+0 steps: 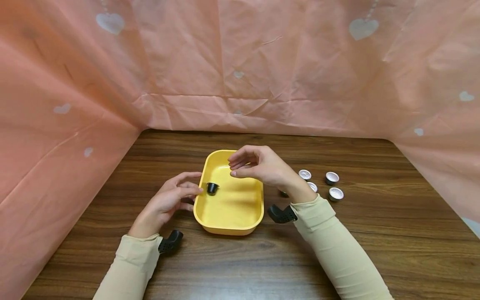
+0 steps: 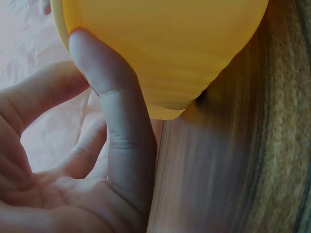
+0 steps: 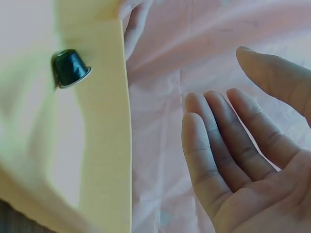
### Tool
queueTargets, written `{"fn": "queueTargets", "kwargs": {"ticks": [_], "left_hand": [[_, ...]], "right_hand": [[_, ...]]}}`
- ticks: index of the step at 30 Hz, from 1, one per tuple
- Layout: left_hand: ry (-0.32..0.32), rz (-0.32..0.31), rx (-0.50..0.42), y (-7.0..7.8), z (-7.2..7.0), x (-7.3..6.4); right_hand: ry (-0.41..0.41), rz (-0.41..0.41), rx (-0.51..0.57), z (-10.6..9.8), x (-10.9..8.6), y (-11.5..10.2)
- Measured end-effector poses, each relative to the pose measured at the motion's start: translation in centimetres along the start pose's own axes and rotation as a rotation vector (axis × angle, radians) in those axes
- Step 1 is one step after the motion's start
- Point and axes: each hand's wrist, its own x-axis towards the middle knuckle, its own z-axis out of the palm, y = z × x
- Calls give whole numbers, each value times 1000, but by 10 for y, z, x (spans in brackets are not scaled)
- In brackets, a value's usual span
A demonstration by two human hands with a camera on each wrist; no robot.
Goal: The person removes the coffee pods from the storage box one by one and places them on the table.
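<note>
A yellow plastic tub (image 1: pixel 228 229) stands on the wooden table. Inside it, near the left wall, one dark coffee capsule (image 1: pixel 212 188) lies on its side; the right wrist view shows the same capsule (image 3: pixel 71 68) with its shiny body and rim. My left hand (image 1: pixel 168 200) rests against the tub's left side, thumb and index fingertips right at the rim and the fingers loosely bent. Over the tub's far right part hovers my right hand (image 1: pixel 262 166), its fingers relaxed and apart from the thumb, with nothing between them.
Right of the tub, several coffee capsules (image 1: pixel 332 178) stand lid up on the table (image 1: pixel 210 266), some partly hidden behind my right wrist. Pink sheeting (image 1: pixel 240 83) with white hearts hangs around the back and sides. A black wrist mount (image 1: pixel 170 241) sticks out from each sleeve.
</note>
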Motion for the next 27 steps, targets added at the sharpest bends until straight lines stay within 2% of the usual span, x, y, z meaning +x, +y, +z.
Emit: {"fn": "queueTargets", "kwargs": {"ticks": [13,21,27], "left_hand": [[-5,7,6,0,-1,1],[-8,-1,-9,-1,4,3],[-7,4,-10,0,6,3]], "right_hand": [[-52,-39,-64,15,26,-6],[-5,84,-61,26,37,-1],[35,146,-92,32,44,4]]}}
